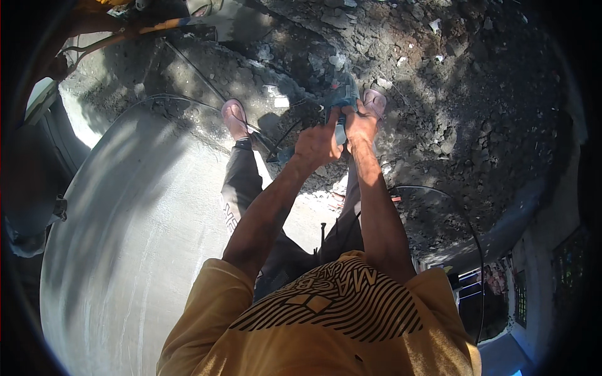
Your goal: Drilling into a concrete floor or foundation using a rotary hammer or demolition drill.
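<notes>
A teal power tool (342,97) is between my feet, over broken ground; its exact kind is hard to make out. My left hand (318,144) is closed on the near part of its body, with one finger stretched forward along it. Just to the right, my right hand (362,127) grips the same tool's right side. The hands are close together and cover much of the body, and the tool's far end blends into the dark rubble (320,69).
A pale concrete slab (138,232) lies left. Black cables (194,72) cross the ground there; another cable (467,222) curves on the right. My sandalled feet (235,116) straddle the tool. At upper left, another person's arm (94,25) is near an orange-and-black tool (164,25).
</notes>
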A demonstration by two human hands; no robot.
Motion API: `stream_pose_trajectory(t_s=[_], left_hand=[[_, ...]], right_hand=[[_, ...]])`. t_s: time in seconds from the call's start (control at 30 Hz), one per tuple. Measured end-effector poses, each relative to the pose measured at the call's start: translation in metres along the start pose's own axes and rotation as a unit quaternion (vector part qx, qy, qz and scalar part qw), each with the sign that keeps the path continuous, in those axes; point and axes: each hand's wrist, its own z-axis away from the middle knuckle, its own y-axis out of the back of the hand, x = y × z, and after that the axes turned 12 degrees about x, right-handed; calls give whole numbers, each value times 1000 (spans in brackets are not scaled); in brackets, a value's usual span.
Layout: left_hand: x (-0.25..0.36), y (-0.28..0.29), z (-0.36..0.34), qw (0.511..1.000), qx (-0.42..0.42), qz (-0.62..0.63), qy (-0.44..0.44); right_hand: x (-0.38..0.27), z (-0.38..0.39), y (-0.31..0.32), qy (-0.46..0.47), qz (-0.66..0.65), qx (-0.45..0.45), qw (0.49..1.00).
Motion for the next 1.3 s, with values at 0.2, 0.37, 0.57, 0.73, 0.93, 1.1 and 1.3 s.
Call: stream_pose_trajectory(t_s=[0.2, 0.37, 0.57, 0.73, 0.93, 1.1, 1.3], left_hand=[[15, 5, -2, 1000, -8, -17, -4], [14, 4, -5, 1000, -16, -11, -8], [35, -6, -7, 997, 10, -64, -30], [40, -13, -9, 997, 12, -58, -53], [31, -32, -40, 998, 44, -34, -17], [6, -42, -82, 991, 92, -60, -77], [-5, -63, 2, 985, 155, -44, -66]], right_hand=[[6, -19, 0, -21, -34, 5, 999], [2, -18, 4, -19, -36, -7, 999], [25, -53, 6, -40, -68, -29, 996], [39, -74, 3, -31, -101, -52, 993], [11, -85, -3, -35, -97, -55, 993], [7, -103, -31, 2, -97, -37, 995], [89, -60, -30, 13, -284, -145, 948]])
